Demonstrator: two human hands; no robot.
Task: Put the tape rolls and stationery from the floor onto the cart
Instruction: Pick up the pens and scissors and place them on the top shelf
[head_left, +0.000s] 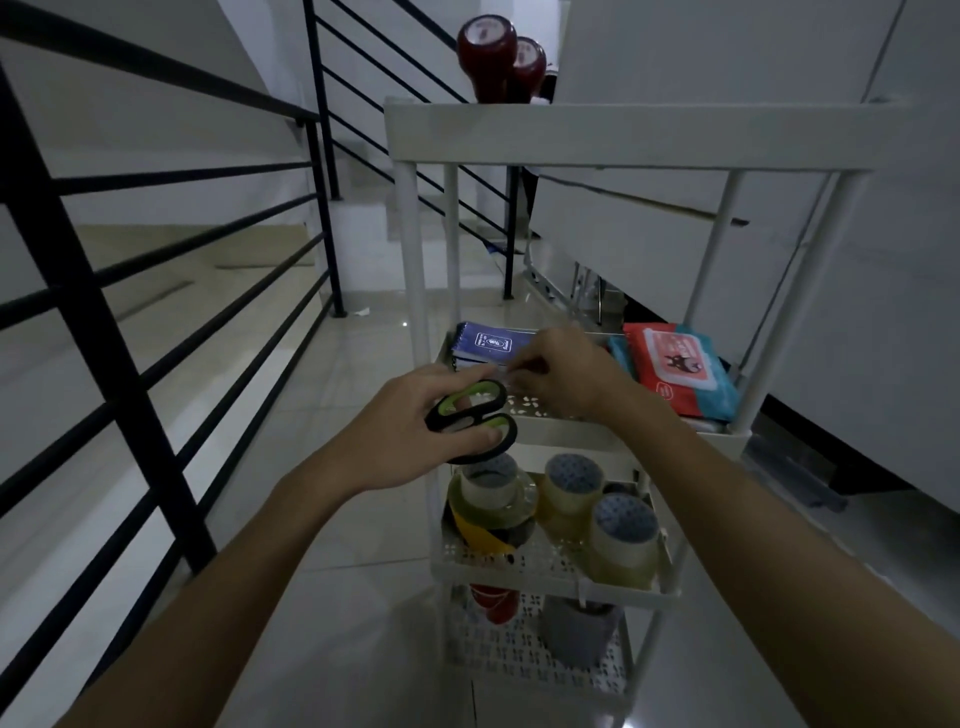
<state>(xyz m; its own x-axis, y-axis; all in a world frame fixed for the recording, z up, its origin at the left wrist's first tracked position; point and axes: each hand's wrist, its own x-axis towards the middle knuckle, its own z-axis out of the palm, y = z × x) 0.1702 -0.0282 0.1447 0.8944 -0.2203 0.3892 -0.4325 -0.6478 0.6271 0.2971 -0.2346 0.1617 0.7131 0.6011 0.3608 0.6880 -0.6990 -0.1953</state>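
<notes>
Green-black scissors (470, 418) gripped at the handles by left hand (415, 431), long axis pointing ahead-right over the shelf (571, 423). Right hand (563, 371) pinches near the blade end, contents unclear.

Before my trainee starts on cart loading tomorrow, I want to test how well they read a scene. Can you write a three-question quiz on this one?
1. True or false: the left hand holds the scissors by the handles.
2. Which shelf of the cart holds the tape rolls?
A. top
B. the one with the blue notebook
C. the one just below the notebook's
3. Fill in: beside the notebook, on the same shelf, lies a pack of ____.

Key: 1 true; 2 C; 3 wet wipes.
</notes>
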